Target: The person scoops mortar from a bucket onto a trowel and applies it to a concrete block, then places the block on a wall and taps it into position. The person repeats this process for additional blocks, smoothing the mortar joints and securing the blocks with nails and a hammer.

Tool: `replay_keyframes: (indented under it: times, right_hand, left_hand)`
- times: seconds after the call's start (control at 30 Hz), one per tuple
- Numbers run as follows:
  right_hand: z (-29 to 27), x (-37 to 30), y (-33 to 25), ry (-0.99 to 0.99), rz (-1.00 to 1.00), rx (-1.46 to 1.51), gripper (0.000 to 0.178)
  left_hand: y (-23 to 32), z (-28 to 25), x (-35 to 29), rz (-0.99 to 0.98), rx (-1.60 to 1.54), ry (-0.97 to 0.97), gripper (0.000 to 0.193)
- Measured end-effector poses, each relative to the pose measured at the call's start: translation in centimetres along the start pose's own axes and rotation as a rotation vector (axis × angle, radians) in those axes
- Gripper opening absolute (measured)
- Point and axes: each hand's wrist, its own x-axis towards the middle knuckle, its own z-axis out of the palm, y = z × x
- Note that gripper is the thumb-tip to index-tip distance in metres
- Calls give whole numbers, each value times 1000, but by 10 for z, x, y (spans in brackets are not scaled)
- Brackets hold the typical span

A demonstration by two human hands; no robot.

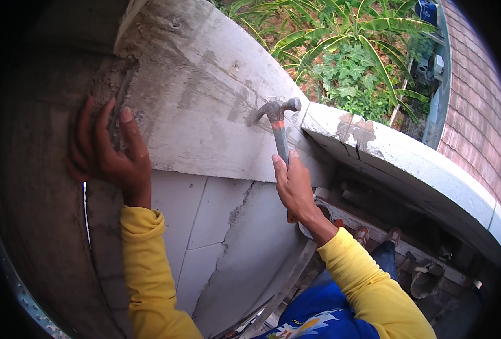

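Observation:
A claw hammer (279,127) with a dark metal head and an orange-red band is gripped upright in my right hand (297,189), fingers wrapped round its handle. Its head lies over the grey concrete slab (205,96), the claw pointing left; whether it touches the surface I cannot tell. My left hand (112,150) holds nothing. Its fingers are spread and raised beside the rough joint (123,93) at the slab's left end, against a dark board (36,169). Contact with the board is not clear.
Pale block wall (199,226) drops below the slab. A white block ledge (420,169) curves off to the right. Lower right, my feet (394,234) stand near buckets (427,279) and planks. Beyond the wall are green plants (346,73) and a tiled roof (476,96).

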Motion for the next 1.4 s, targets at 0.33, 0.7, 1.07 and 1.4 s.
replay_keyframes:
  times: [0.33, 0.7, 1.07, 1.4]
  right_hand:
    - [26, 72, -24, 344, -371, 57, 38]
    - [62, 96, -45, 521, -290, 128, 48]
    - [60, 102, -47, 545, -245, 122, 31]
    - [43, 45, -48, 164, -163, 227, 47]
  left_hand:
    - [-5, 9, -7, -45, -89, 0, 23]
    - [-1, 8, -8, -79, -91, -22, 23]
    - [0, 8, -8, -101, -101, -29, 21]
    - [0, 7, -9, -122, -82, -45, 22]
